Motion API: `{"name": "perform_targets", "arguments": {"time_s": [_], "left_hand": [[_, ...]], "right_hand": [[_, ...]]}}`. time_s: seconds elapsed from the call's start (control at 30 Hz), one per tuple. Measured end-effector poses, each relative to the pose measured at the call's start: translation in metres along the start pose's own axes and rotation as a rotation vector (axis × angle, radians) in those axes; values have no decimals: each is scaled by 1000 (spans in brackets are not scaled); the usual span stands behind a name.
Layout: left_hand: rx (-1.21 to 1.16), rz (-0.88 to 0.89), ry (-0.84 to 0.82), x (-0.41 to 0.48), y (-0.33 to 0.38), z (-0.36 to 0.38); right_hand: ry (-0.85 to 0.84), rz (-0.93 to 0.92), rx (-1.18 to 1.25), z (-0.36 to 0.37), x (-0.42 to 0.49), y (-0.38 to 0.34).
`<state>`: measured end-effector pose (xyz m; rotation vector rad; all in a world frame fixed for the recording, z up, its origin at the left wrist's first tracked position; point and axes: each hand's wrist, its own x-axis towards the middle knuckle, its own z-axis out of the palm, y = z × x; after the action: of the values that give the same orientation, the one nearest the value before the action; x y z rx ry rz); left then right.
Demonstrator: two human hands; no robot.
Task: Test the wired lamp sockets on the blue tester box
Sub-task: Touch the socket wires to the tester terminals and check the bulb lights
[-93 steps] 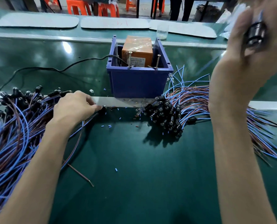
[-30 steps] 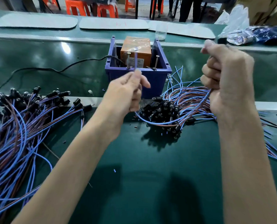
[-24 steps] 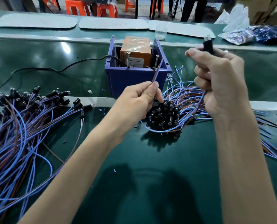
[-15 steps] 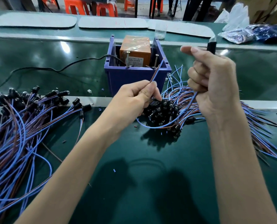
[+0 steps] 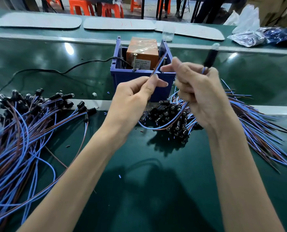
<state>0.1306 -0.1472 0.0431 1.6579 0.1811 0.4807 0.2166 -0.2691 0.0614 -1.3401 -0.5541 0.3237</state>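
Pinched between the thumb and forefinger of the left hand (image 5: 134, 97), the free ends of a blue-and-brown wire pair (image 5: 157, 66) point up at one of two upright metal screws (image 5: 165, 60) on the blue plastic tester box (image 5: 121, 79). I judge they are aimed there to make contact, but whether they touch cannot be told. The right hand (image 5: 198, 96) is curled round the same pair just under its black lamp socket with a clear bulb tip (image 5: 211, 56). It holds the socket high and upright, probably so that any glow is easy to see.

The box stands mid-way across the dark green workbench (image 5: 156, 190), just behind a pale metal strip (image 5: 102, 102). An orange wrapped block (image 5: 142, 49) sits inside it, and a black cord (image 5: 55, 71) trails from it toward the left edge. One heap of wired sockets (image 5: 30, 118) lies along the left edge, and another heap (image 5: 171, 118) spreads from the box front toward the right edge. They are likely kept apart as tested and untested, though which is which I cannot say.

Along the far edge lie pale flat mats (image 5: 39, 20) and a clear cup (image 5: 168, 33), with plastic bags (image 5: 256, 36) at the far right corner. Orange stools (image 5: 96, 7) stand beyond.
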Motion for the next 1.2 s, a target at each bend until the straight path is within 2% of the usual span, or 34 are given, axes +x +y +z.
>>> {"name": "perform_targets", "arguments": {"time_s": [0.07, 0.33, 0.53, 0.63, 0.77, 0.9, 1.07, 1.2], "left_hand": [[-26, -24, 12, 2, -1, 0], [-2, -48, -17, 1, -4, 1], [91, 3, -69, -2, -4, 5], [66, 12, -19, 0, -6, 5], [13, -34, 52, 3, -10, 1], [-33, -63, 108, 8, -13, -4], [95, -72, 158, 12, -26, -10], [129, -154, 186, 18, -36, -14]], "right_hand": [[-49, 28, -59, 5, -1, 3], [-1, 128, -120, 8, 1, 11], [-43, 118, -14, 7, -2, 4], [-36, 94, 41, 9, -3, 2], [13, 106, -76, 7, -1, 4], [18, 128, 33, 3, -1, 2], [102, 142, -74, -3, 4, 5], [180, 118, -114, -8, 10, 9]]}}
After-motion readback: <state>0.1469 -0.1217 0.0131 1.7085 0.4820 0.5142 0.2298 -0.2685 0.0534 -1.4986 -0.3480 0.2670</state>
